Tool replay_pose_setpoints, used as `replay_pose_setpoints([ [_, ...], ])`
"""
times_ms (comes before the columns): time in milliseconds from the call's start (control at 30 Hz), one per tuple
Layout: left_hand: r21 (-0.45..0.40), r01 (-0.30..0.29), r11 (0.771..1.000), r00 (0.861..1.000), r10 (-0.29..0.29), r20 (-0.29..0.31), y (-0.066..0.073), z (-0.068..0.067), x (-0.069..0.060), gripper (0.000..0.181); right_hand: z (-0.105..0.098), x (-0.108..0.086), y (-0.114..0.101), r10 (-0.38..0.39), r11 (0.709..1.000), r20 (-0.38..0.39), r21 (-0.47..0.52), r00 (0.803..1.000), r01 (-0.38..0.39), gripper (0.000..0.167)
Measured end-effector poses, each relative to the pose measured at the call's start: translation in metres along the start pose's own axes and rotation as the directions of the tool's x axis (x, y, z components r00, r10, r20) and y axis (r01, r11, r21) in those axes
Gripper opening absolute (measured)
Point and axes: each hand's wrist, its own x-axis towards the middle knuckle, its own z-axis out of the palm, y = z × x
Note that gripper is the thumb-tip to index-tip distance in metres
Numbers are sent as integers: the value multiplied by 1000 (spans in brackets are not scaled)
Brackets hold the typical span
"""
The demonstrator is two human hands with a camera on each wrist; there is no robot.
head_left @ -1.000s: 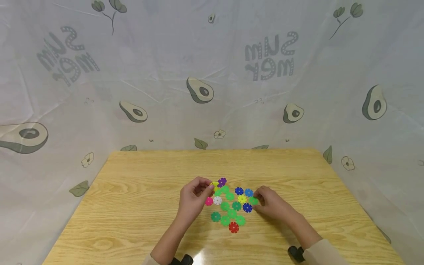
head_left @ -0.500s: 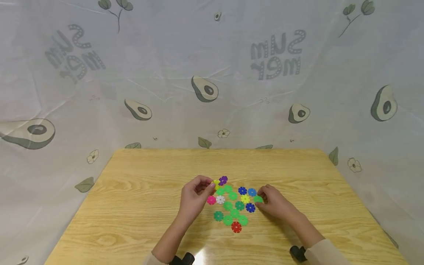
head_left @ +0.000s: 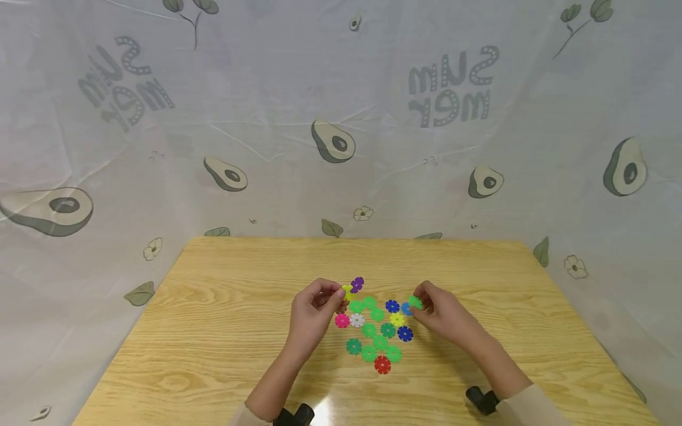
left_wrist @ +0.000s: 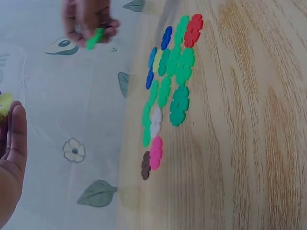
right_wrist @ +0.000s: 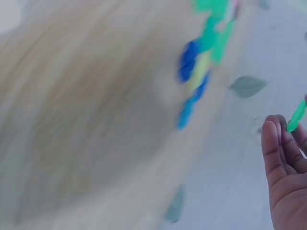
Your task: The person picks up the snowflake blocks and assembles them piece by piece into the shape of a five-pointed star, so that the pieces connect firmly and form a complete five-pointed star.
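Note:
Between thumb and fingers my left hand (head_left: 314, 313) pinches a yellow notched snowflake disc (head_left: 347, 292), held above the table. A purple snowflake disc (head_left: 357, 284) is joined to its far edge. My right hand (head_left: 443, 310) pinches a bright green snowflake disc (head_left: 415, 302) by its edge. In the right wrist view that green disc (right_wrist: 297, 116) stands clear of the wood. Below it in the head view, a light blue disc (head_left: 407, 309) is partly covered. Beside my left fingers lie a pink disc (head_left: 343, 320) and a brown disc (head_left: 341, 308), the brown one partly hidden.
Several more discs lie flat between the hands: green (head_left: 380, 342), white (head_left: 357, 320), yellow (head_left: 396, 319), dark blue (head_left: 405, 333) and red (head_left: 382, 365). They rest on a wooden table (head_left: 224, 343). A printed curtain (head_left: 277, 142) hangs behind and at both sides.
My right hand has lifted the green disc off the table, up and away beside the light blue one. My left hand has risen slightly with the yellow and purple discs. The head view shifts slightly.

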Motion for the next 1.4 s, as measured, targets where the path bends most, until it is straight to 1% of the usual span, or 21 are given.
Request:
replay_pose_setpoints([
  [100,-18,2,1000,1000,-2,4,1,0,0,6,-1,4,-22,-99,993,-55,53,994,102,23],
  [167,-26,6,1000,1000,-5,12,1,0,-1,7,1,6,-35,-157,983,-90,85,984,165,24],
  [267,-30,11,999,1000,-10,16,3,0,-2,8,4,10,-51,-211,963,-132,144,969,229,26],
  [367,-33,14,999,1000,-13,19,4,1,-3,8,8,13,-62,-232,944,-163,201,959,262,25],
  [467,-38,12,999,999,-11,30,4,1,-3,8,11,15,-68,-228,937,-175,226,958,265,24],
  [600,-43,4,999,999,-2,50,4,2,-3,9,14,18,-75,-233,935,-181,228,956,271,24],
  [700,-36,-5,999,999,7,54,4,2,-3,9,15,18,-78,-246,931,-180,229,952,284,25],
  [933,-16,-9,1000,998,9,54,3,1,-3,9,15,20,-81,-303,910,-146,248,942,332,24],
  [1200,5,0,1000,999,0,47,5,-1,-3,8,13,22,-82,-328,895,-105,283,939,344,21],
  [1267,10,-2,1000,999,1,44,4,-1,-4,8,15,22,-81,-319,894,-95,300,943,333,19],
  [1400,3,-5,1000,999,5,33,0,0,-7,8,20,22,-81,-278,898,-69,336,958,285,18],
])
